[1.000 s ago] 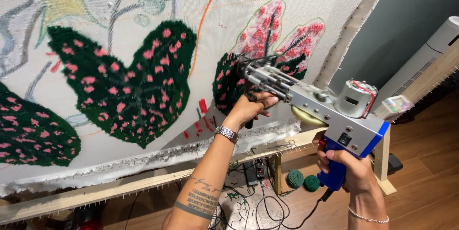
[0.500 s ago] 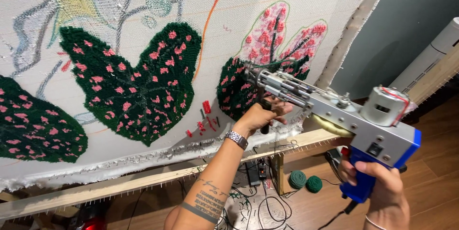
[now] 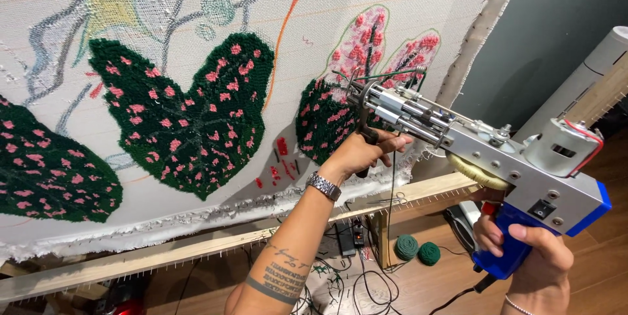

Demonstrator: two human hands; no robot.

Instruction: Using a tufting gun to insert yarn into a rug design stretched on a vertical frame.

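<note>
My right hand [image 3: 533, 256] grips the blue handle of a tufting gun [image 3: 497, 158], a silver and blue tool with a round motor at its rear. My left hand [image 3: 366, 151] is closed around the gun's black front handle, just under the needle end, and wears a metal watch. The needle tip [image 3: 353, 89] sits close to a partly tufted dark green leaf with pink spots [image 3: 333, 119] on the stretched white cloth [image 3: 405, 1]. Green yarn runs into the gun's front.
A larger finished green leaf with pink spots [image 3: 190, 112] lies to the left on the cloth. The wooden frame rail [image 3: 196, 249] with tack strips runs below. Two green yarn balls [image 3: 417, 249] and tangled cables lie on the wooden floor.
The view has drifted, so the cloth pattern sits more to the right and lower. Both hands keep their grip on the gun, whose tip stays at the right-hand leaf.
</note>
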